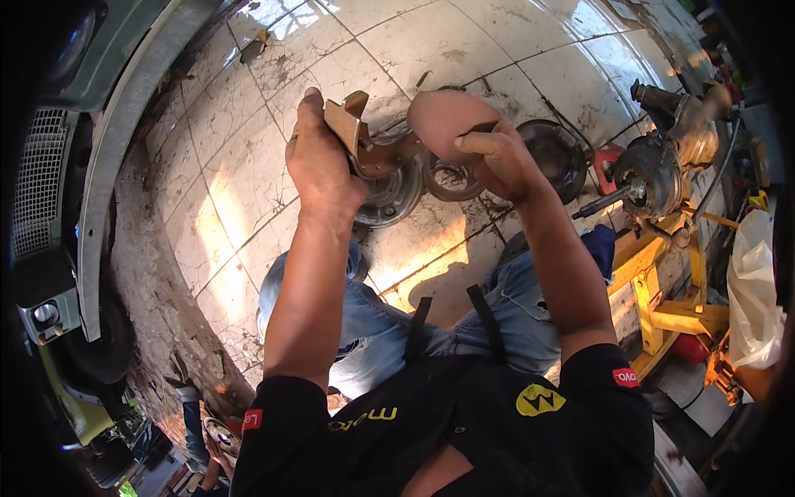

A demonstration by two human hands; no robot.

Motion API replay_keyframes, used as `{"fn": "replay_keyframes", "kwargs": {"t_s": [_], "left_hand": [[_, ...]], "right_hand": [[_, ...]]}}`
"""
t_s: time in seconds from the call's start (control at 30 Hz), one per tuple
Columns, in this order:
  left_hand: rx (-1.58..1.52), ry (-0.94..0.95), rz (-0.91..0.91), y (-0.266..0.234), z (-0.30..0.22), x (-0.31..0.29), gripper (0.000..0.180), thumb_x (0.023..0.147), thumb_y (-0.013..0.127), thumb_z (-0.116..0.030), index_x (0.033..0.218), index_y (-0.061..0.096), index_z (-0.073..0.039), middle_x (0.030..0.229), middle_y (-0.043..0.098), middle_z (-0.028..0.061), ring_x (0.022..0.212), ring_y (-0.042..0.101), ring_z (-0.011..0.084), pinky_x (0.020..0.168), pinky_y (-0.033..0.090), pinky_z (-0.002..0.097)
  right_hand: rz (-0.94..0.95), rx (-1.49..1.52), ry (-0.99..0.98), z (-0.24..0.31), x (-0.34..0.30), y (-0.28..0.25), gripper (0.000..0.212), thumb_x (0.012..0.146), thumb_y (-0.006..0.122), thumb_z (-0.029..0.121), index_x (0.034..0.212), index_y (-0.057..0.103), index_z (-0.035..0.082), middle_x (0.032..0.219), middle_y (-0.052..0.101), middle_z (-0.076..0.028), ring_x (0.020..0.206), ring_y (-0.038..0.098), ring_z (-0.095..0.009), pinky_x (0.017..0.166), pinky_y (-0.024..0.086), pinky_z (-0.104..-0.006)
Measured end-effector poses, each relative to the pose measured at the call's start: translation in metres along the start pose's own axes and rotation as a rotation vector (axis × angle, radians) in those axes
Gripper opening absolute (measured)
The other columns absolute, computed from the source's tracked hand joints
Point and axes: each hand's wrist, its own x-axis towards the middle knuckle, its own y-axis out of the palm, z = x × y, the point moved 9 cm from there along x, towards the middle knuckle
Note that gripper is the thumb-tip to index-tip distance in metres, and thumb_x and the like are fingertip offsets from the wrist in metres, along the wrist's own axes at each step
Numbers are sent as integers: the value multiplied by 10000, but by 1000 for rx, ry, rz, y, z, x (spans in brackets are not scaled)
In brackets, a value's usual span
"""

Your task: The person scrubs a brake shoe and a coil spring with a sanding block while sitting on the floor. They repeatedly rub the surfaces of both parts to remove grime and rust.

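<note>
My left hand (321, 161) is closed on a brown curved metal brake shoe (354, 128), gripping it by one side in front of me. The far end of the shoe curves toward my other hand. A reddish-brown, rounded piece of sandpaper (447, 120) is pinched in my right hand (500, 161), with the thumb on top and the fingers mostly hidden. The sheet is held close beside the shoe; whether the two touch I cannot tell. Below both hands, a grey round brake drum (387, 207) and a smaller metal ring (451, 184) lie on the tiled floor.
A black round drum (553, 161) lies on the floor to the right. Beyond it, an axle hub assembly (650, 178) rests on a yellow stand (683, 315). A vehicle's bumper (124, 132) borders the left. At lower left, another person's hand (219, 462) holds a round metal part.
</note>
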Motion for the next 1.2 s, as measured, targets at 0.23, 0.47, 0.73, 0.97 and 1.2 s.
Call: {"fn": "replay_keyframes", "kwargs": {"t_s": [0.23, 0.47, 0.73, 0.97, 1.2], "left_hand": [[-125, -7, -72, -20, -8, 15, 242, 947, 538, -315, 965, 586, -78, 772, 622, 33, 590, 546, 151, 527, 454, 300], [-217, 42, 89, -37, -15, 35, 215, 902, 565, -268, 956, 547, -61, 790, 609, 84, 676, 573, 210, 596, 478, 348], [-295, 0, 204, -13, 8, 19, 188, 896, 584, -241, 851, 571, -59, 743, 553, 61, 679, 559, 190, 611, 475, 335], [-130, -11, 47, -4, 24, 4, 229, 904, 590, -264, 753, 542, -99, 659, 531, 23, 627, 552, 166, 586, 457, 308], [-126, 46, -60, -8, 13, -1, 228, 918, 557, -248, 750, 541, -95, 658, 525, 28, 624, 543, 164, 583, 456, 321]], "right_hand": [[4, 134, 13, -1, 1, 3, 528, 746, 556, 11, 1268, 535, -64, 1192, 618, -164, 1084, 613, -270, 934, 492, -376], [-62, 36, -156, 23, 3, -19, 480, 858, 483, -58, 1337, 479, -50, 1283, 573, -151, 1162, 576, -246, 968, 482, -357], [-121, -1151, -829, 43, -20, 35, 590, 807, 500, -32, 1389, 494, 64, 1384, 514, -179, 1312, 472, -312, 1071, 401, -409], [152, -1311, -638, -27, -26, 78, 760, 757, 493, -30, 1488, 292, 20, 1548, 307, -151, 1453, 252, -298, 1206, 142, -445], [-127, -1783, -524, -13, -6, 52, 684, 824, 501, 38, 1476, 295, 3, 1556, 291, -161, 1478, 178, -325, 1188, 106, -521]]}}
